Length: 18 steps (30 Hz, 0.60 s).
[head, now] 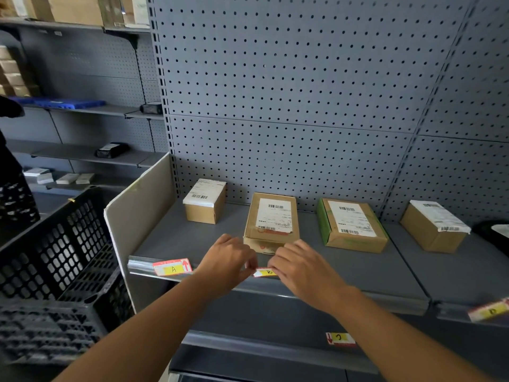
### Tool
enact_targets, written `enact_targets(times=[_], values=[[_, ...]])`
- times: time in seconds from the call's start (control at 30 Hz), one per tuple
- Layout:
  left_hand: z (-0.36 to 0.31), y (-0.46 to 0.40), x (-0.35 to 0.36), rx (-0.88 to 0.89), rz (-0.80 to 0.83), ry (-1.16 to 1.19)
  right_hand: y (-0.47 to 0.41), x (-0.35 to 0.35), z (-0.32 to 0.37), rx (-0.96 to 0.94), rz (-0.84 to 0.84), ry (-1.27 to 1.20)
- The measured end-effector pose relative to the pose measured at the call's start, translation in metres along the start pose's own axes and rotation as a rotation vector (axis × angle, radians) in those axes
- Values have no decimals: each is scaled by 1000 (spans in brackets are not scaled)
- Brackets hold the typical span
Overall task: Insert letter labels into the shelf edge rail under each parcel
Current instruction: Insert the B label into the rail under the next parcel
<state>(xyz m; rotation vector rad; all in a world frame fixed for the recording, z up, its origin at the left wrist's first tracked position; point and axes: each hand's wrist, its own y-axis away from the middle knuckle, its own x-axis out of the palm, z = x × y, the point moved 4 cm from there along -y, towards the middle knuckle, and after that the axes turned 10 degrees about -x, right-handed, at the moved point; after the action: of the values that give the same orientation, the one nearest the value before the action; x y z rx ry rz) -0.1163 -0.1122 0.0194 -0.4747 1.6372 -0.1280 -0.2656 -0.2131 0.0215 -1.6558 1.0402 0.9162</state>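
Pinching the B label from both ends, left hand and right hand work it into the shelf rail under the second parcel; A label looks done, the other two parcels' slots look empty

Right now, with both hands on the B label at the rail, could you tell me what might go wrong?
1. The B label is pinched by the left hand and right hand; it may bend or seat crooked in the rail.
2. The A label sits tilted, so it may slip out.
3. The right hand is close to the flat parcel and may nudge it.
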Motion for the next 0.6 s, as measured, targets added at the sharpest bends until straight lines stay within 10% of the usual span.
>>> enact_targets(times=[0.6], values=[[3,10,2,-23,-14,47,-4,-5,3,20,-163,-58]])
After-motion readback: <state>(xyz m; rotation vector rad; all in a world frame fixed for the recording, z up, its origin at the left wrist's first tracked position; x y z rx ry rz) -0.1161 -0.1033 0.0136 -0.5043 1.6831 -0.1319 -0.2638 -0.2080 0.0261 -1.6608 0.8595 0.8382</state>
